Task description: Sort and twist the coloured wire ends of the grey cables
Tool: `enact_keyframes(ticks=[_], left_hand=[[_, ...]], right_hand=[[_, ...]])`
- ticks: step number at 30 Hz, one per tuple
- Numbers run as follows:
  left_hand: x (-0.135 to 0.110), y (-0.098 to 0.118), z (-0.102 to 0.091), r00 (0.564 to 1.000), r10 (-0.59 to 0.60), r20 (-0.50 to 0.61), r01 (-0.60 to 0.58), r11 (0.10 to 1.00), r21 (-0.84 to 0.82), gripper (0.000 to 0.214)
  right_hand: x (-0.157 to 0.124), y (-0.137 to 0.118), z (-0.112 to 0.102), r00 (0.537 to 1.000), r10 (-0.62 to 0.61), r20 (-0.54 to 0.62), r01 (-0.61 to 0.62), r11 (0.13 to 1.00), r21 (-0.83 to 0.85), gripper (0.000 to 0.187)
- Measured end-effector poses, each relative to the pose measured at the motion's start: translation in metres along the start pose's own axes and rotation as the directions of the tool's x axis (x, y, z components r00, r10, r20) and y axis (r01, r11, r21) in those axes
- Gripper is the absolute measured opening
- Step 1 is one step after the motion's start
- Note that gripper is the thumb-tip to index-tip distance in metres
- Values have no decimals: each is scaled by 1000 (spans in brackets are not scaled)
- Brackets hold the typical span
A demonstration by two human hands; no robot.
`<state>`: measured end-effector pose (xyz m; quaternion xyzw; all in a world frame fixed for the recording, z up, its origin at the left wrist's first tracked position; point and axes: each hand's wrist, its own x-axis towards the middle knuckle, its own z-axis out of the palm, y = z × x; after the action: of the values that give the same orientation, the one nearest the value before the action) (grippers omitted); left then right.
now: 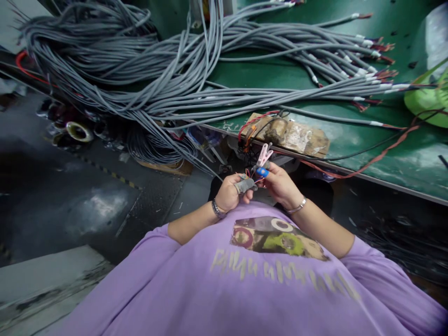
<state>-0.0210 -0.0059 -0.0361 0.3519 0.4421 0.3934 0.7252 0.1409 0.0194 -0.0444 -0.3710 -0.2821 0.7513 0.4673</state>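
Holding thin reddish wires (259,179) between the two hands, low in front of the body and just short of the bench (353,144). Gripping them with the left hand (229,192), curled closed, with grey wrapping (245,185) on the digits nearest the wires. Pinching at the same wires with the right hand (280,184), with a blue wrap (262,171) around one digit. Too small to tell exactly how many strands. Just beyond the right fingertips, showing pink and with both legs pointing away, a clothes-peg-like clip (265,155); impossible to tell whether held or fixed there. Wearing a dark band (217,209) on the left wrist, a silver bracelet (297,206) on the right and a printed purple top (175,284).

Facing, at the near edge of the bench, a worn wooden block (290,134) with red and black leads beside it. Farther back, piled across the green surface, many grey cables (175,60) with white sleeves and bare reddish ends toward the right, and some hanging over the edge toward the left hand. At far right, resting on the bench, a bright green bag (427,102), near a reddish cord (381,154). Below, at left, a dark cable coil (163,147) over cardboard and, farther left, a yellowish ring (80,131).
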Motion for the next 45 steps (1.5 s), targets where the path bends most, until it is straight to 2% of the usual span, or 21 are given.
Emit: enact_keyframes(ticks=[3, 6, 9, 13, 16, 18, 21, 24, 27, 31, 35, 38, 40, 42, 45], left_hand=[[-2, -5, -3, 994, 85, -71, -81, 995, 56, 42], [-3, -5, -4, 986, 127, -112, -111, 984, 139, 43], [-3, -4, -2, 984, 144, -104, -119, 969, 215, 45], [-2, -5, -2, 978, 160, -134, -128, 966, 225, 43], [0, -7, -3, 973, 140, -186, -105, 977, 183, 43], [1, -7, -2, 974, 113, -198, -85, 986, 143, 42], [1, -4, -1, 978, 94, -189, -71, 989, 126, 40], [-2, -2, 0, 985, 101, -143, -72, 979, 190, 40], [-4, 2, 2, 993, 85, -79, -63, 965, 253, 41], [-5, 7, 5, 998, 51, -41, -36, 955, 295, 42], [-6, 8, 6, 998, 39, -53, -22, 958, 287, 42], [-7, 5, 4, 999, 24, -37, -13, 962, 273, 40], [-7, 3, 2, 999, 22, -29, -14, 967, 253, 39], [-5, 2, -1, 999, 28, -31, -22, 980, 197, 40], [-1, 4, -1, 1000, 11, -20, -9, 994, 107, 43]], right_hand=[[-5, -4, -6, 993, 108, -42, -105, 992, 76, 42], [-12, -6, -7, 981, 194, 21, -195, 980, 32, 47], [-15, -3, -1, 990, 140, 3, -140, 988, -69, 42], [-15, 2, 7, 999, 28, -47, -34, 991, -127, 34], [-16, 3, 5, 999, 26, -25, -29, 992, -124, 28], [-16, 2, 0, 997, 70, 27, -65, 986, -154, 24], [-14, -3, -8, 989, 140, 53, -128, 973, -195, 22], [-10, -9, -10, 989, 133, -58, -138, 986, -99, 30], [-6, -13, -4, 990, 131, -50, -135, 987, -88, 42], [-6, -9, 11, 994, 106, -7, -106, 980, -167, 44], [-4, -2, 16, 989, 79, -122, -84, 995, -43, 41], [0, -5, 7, 953, 95, -286, -49, 985, 165, 44], [2, -11, -2, 930, 108, -351, -13, 965, 263, 44], [2, -17, -10, 943, 157, -294, -64, 951, 303, 41], [0, -21, -13, 961, 234, -144, -193, 948, 255, 40]])
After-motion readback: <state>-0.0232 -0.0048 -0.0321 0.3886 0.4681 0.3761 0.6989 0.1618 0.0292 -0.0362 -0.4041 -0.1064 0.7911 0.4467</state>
